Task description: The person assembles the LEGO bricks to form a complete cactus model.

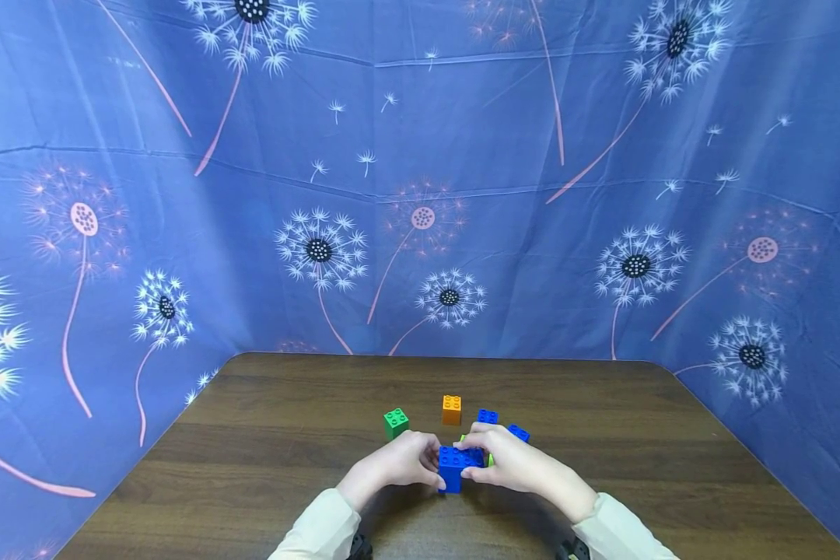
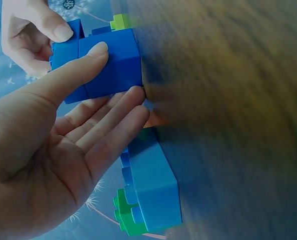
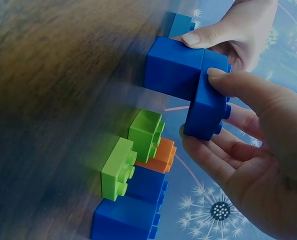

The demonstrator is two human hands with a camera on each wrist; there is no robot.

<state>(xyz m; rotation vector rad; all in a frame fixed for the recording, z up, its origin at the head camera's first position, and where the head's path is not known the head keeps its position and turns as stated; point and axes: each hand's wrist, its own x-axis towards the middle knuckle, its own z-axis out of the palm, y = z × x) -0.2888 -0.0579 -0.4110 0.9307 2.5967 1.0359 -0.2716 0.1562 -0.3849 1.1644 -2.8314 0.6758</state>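
Observation:
Two blue toy bricks are joined between my hands, a thinner brick lying on top of a taller brick and jutting out past its side. My left hand grips the taller brick, thumb on one face and fingers on another, as the left wrist view shows. With thumb and fingers, my right hand holds the thinner brick, also seen in the right wrist view beside my right hand. The stack is at the table's near middle; the seam between the bricks looks closed.
Beyond my hands stand a green brick, an orange brick and blue bricks. Two lime bricks are near my right hand. A lighter blue brick stands near my left hand. Patterned blue cloth hangs behind the wooden table.

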